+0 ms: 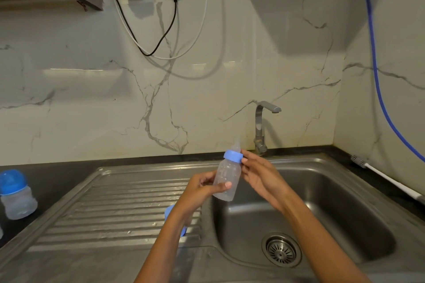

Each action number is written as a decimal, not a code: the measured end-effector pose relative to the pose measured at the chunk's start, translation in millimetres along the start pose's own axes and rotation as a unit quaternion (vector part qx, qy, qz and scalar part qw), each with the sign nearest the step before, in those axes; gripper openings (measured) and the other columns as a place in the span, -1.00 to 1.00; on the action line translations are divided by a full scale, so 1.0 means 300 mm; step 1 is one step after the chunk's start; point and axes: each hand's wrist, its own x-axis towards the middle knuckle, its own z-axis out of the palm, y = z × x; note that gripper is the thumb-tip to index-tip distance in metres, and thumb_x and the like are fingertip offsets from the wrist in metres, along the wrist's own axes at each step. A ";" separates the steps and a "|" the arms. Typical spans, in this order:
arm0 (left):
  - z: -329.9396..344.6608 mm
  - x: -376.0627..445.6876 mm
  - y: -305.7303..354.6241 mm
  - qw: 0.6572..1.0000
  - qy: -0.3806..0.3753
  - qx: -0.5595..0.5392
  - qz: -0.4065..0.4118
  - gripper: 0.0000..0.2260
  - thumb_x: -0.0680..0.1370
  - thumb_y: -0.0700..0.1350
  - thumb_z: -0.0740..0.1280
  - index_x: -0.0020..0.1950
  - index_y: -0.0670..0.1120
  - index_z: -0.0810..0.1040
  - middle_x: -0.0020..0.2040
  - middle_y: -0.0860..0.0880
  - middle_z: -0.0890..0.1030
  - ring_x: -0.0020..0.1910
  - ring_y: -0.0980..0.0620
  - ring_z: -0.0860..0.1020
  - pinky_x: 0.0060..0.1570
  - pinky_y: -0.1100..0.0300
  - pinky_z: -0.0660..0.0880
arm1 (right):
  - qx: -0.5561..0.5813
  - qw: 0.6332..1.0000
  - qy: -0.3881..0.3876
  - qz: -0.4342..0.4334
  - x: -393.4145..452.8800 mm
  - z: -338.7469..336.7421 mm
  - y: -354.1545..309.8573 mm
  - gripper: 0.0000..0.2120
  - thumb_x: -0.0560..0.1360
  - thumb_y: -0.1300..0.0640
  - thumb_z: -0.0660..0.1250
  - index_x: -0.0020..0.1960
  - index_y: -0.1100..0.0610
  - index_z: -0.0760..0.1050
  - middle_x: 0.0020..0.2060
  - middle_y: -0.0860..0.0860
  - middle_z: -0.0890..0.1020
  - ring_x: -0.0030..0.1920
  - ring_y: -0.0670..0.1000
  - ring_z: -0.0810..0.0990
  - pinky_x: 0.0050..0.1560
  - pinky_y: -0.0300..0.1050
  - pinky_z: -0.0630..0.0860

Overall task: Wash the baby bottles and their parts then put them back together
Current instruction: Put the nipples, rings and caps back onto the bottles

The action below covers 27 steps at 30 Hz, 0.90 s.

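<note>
A clear baby bottle (226,176) with a blue collar ring (233,156) and a clear teat on top is held tilted above the sink's left rim. My left hand (202,187) grips the bottle's lower body, thumb across the front. My right hand (257,173) pinches the blue ring from the right side. A blue part (169,211) lies on the ribbed drainboard, mostly hidden under my left forearm. A second bottle (17,194) with a blue cap stands on the dark counter at the far left.
The steel sink basin (333,209) with its drain (281,249) lies below my hands, the tap (262,126) behind them. A white-handled bottle brush (386,177) lies on the counter at the right. Cables and a blue hose (377,76) hang on the marble wall.
</note>
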 end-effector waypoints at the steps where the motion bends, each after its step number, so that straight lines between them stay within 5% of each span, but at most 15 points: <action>1: 0.001 -0.002 0.000 1.000 -0.008 -0.005 0.002 -0.68 0.42 -0.08 0.48 0.16 -0.06 0.63 0.03 -0.03 0.69 0.07 0.00 0.63 0.13 0.14 0.53 | -0.028 1.000 0.011 -0.008 -0.001 -0.003 0.003 -0.60 0.47 0.18 0.36 0.30 0.15 0.48 0.13 0.07 0.66 0.15 0.02 0.63 0.04 -0.20 0.59; 8: 0.048 -0.009 0.010 0.998 -0.060 -0.024 -0.008 -0.67 0.48 0.00 0.39 0.20 -0.09 0.61 0.05 -0.05 0.68 0.09 0.02 0.62 0.07 0.23 0.51 | -0.001 0.999 0.036 -0.005 -0.008 -0.020 -0.009 -0.61 0.37 0.15 0.43 0.19 0.16 0.54 0.03 0.10 0.67 -0.03 0.00 0.66 -0.05 -0.15 0.60; 14: 0.054 -0.013 0.012 0.996 -0.083 0.009 -0.028 -0.70 0.49 -0.02 0.40 0.21 -0.04 0.60 0.07 -0.01 0.67 0.08 0.07 0.62 0.05 0.25 0.53 | -0.005 0.999 -0.036 0.004 -0.016 -0.024 -0.020 -0.56 0.43 0.22 0.37 0.30 0.23 0.46 0.19 0.14 0.62 0.21 0.09 0.59 0.09 -0.11 0.59; 23: 0.032 -0.011 0.005 0.997 -0.068 -0.039 -0.026 -0.63 0.41 -0.02 0.45 0.19 -0.07 0.61 0.07 -0.07 0.67 0.11 0.00 0.61 0.07 0.23 0.52 | -0.019 0.994 -0.103 0.010 -0.029 -0.036 -0.033 -0.50 0.44 0.23 0.40 0.34 0.29 0.39 0.27 0.16 0.56 0.28 0.14 0.54 0.28 -0.01 0.49; 27: 0.027 -0.009 0.006 0.998 -0.055 0.008 -0.023 -0.67 0.41 -0.07 0.48 0.16 -0.05 0.62 0.02 -0.03 0.69 0.05 0.04 0.63 -0.01 0.25 0.54 | -0.056 0.997 -0.061 -0.001 -0.029 -0.029 -0.017 -0.54 0.41 0.26 0.40 0.29 0.22 0.45 0.18 0.12 0.63 0.22 0.09 0.59 0.17 -0.12 0.56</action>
